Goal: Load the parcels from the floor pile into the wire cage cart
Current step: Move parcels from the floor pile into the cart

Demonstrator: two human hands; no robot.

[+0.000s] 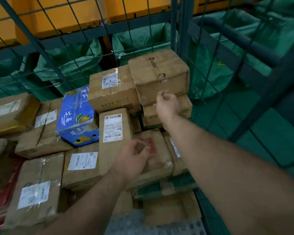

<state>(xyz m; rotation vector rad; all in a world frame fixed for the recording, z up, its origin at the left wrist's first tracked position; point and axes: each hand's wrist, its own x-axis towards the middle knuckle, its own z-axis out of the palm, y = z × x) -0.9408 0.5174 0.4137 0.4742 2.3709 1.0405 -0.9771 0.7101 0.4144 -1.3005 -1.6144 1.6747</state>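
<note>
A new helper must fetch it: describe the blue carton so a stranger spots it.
In the green wire cage cart, look toward its far side. Left of the brown labelled cardboard box, one cardboard carton lies tilted. It alone is bright blue with printed yellow fruit.

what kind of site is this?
Probably a courier depot or sorting warehouse: cardboard parcels with shipping labels are stacked in a green wire cage cart, and green sacks sit behind its mesh.

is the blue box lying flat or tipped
Tipped: the blue box sits at a slant among the brown parcels, which lie flat.
</note>
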